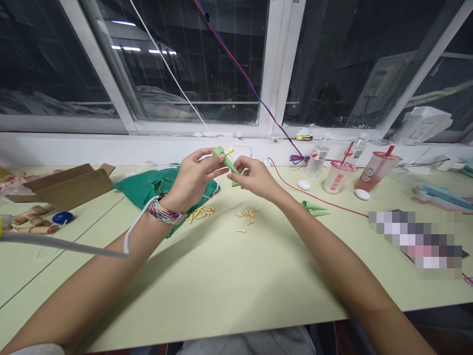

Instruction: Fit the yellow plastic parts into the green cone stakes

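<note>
Green bag (142, 185) lies partly behind the left hand (197, 172), which pinches a cone (229, 164) with the right hand (256, 178).

Green cone (228, 163), yellow peg (230, 151), perhaps striped bracelet (164, 211)

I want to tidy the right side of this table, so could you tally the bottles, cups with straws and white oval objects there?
Clear bottles: 2
Cups with red straws: 2
White oval objects: 2
Total: 6
</note>
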A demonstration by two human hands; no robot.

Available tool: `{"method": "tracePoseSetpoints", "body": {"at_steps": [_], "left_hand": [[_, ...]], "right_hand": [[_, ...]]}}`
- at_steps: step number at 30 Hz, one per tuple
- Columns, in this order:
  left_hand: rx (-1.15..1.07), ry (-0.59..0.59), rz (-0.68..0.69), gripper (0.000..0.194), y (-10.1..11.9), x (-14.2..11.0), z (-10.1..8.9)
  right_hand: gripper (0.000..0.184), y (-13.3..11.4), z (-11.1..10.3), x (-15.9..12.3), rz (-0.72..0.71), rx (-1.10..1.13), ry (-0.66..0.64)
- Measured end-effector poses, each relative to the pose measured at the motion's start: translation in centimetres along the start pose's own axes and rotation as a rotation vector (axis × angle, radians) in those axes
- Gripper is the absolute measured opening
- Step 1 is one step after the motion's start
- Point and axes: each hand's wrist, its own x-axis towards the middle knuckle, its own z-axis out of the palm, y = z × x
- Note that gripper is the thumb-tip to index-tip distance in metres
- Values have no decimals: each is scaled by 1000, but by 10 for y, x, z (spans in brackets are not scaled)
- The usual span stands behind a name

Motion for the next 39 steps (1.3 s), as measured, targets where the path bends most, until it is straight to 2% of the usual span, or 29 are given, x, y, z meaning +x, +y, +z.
{"method": "tracePoseSetpoints", "body": {"at_steps": [7, 11, 13, 16, 18, 20, 23, 26, 33, 39], "left_hand": [[65, 18, 11, 41, -1, 0, 0], [87, 46, 19, 40, -2, 0, 0], [108, 27, 7, 41, -2, 0, 1], [214, 39, 31, 52, -1, -2, 3], [321, 79, 75, 63, 1, -4, 4], [392, 85, 99, 67, 4, -7, 5], [414, 20, 87, 64, 10, -10, 8], [411, -22, 73, 57, 12, -11, 11], [393, -51, 82, 37, 11, -13, 11], [367, -58, 71, 31, 12, -13, 11]], "right_hand": [[15, 19, -3, 5, 28, -29, 29], [21, 22, -5, 3, -54, -87, 99], [17, 23, -5, 4, -113, -126, 97], [15, 30, -9, 6, -147, -237, 143], [14, 39, -15, 7, -60, -350, 183], [13, 51, -22, 7, 132, -457, 146], [11, 66, -31, 7, 433, -611, 75], [13, 80, -35, 12, 598, -796, 67], [38, 114, -26, 34, 690, -926, -24], [39, 123, -20, 33, 692, -959, -98]]}}
